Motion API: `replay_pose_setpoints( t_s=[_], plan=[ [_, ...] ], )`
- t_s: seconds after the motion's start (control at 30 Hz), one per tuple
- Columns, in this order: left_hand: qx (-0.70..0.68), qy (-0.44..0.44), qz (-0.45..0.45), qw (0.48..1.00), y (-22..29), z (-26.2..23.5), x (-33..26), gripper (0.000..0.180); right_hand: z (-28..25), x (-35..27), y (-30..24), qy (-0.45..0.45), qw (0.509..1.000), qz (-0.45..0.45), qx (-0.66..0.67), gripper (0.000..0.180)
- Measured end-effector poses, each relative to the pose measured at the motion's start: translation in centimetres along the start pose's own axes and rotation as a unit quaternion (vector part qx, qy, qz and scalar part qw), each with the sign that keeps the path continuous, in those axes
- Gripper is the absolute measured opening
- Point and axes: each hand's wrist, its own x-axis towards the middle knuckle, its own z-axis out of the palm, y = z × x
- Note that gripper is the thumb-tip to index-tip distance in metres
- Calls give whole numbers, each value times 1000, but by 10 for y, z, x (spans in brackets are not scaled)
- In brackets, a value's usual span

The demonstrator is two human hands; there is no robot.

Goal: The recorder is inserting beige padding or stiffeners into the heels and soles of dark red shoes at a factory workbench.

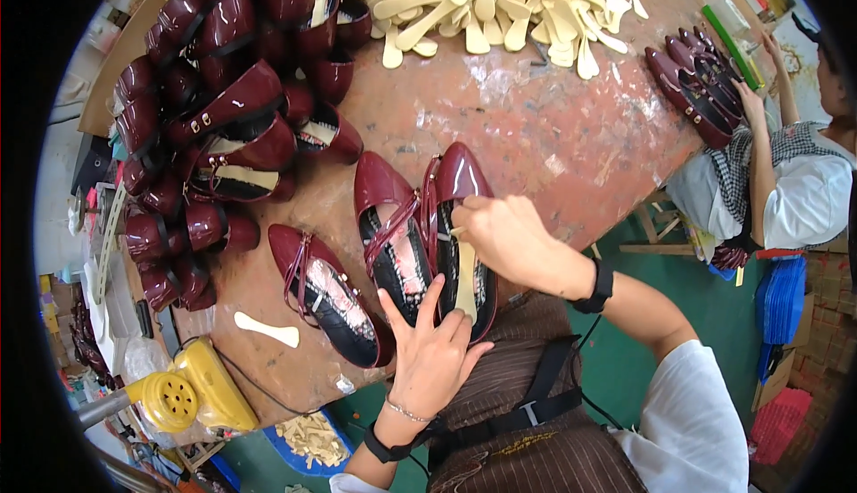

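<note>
Three glossy dark-red strap shoes stand at the near edge of the table: a left one point(314, 289), a middle one point(382, 185) and a right one point(463, 171). Inside the right shoe lies a cream insole point(467, 279). My right hand point(502, 236) reaches into that shoe's opening, its fingers pinched on the insole's front end. Over the heels of the middle and right shoes, my left hand point(430, 350) is spread, with fingertips touching the insole's heel end. The left and middle shoes show patchy pink-white linings.
Dark-red shoes point(241, 100) are heaped at the left, beside a large pile of cream insoles point(482, 2). One loose insole point(268, 329) lies near a yellow lamp-like device point(192, 390). At the right, a co-worker point(786, 162) reaches toward a row of shoes point(692, 91).
</note>
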Motion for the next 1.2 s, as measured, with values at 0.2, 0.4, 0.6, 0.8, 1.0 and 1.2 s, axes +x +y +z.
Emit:
replay_pose_setpoints(
  t_s=[0.2, 0.4, 0.6, 0.8, 1.0, 1.2],
  plan=[
    [-16, 10, 12, 1000, 2, 0, 2, 35, 4, -5, -10, 15, 997, -22, -68, 21],
    [-9, 1, 8, 1000, 2, -4, 2, 36, -3, -7, -9, -58, 992, -40, -106, 9],
    [-43, 48, 1, 998, -3, -4, -14, 37, -37, 32, 32, 117, 986, 47, 112, 10],
    [-74, 154, -61, 983, -11, -12, -40, 30, -45, 120, 120, 129, 960, 248, 18, 23],
    [-66, 201, -120, 970, -24, -20, -59, 26, -27, 163, 152, 163, 948, 259, -91, 60],
    [-70, 208, -132, 967, -32, -14, -68, 26, -26, 164, 149, 210, 936, 268, -85, 29]
  ],
)
